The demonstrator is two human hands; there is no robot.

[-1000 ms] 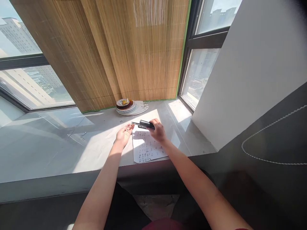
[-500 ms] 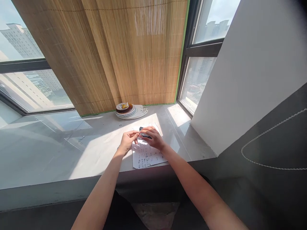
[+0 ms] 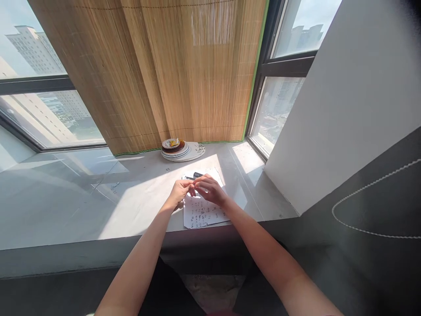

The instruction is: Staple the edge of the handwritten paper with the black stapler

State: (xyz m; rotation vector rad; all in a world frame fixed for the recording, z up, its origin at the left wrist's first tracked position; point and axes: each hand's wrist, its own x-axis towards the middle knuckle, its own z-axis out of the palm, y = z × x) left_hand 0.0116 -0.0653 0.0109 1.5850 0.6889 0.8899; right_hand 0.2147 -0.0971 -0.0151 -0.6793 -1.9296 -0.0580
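Note:
A white sheet of paper [image 3: 201, 211] with handwriting lies on the grey windowsill [image 3: 98, 206] in sunlight. My two hands meet just above its far end. My right hand [image 3: 210, 191] is curled over a black stapler [image 3: 198, 174], whose dark end and thin metal part peek out beyond the fingers. My left hand [image 3: 179, 193] is closed in a pinch, fingertips touching the right hand's fingertips by the stapler's metal part. What the left fingers pinch is too small to make out.
A stack of plates [image 3: 181, 149] stands at the back of the sill against a bamboo blind [image 3: 184, 74]. Windows flank the blind. A white wall [image 3: 345, 101] rises on the right, with a dark surface [image 3: 362, 245] below it. The sill's front edge runs beneath my forearms.
The stapler, held raised over the paper's far end a second ago, has come down close to the sheet. My left hand went from spread fingers to a pinch against the right hand.

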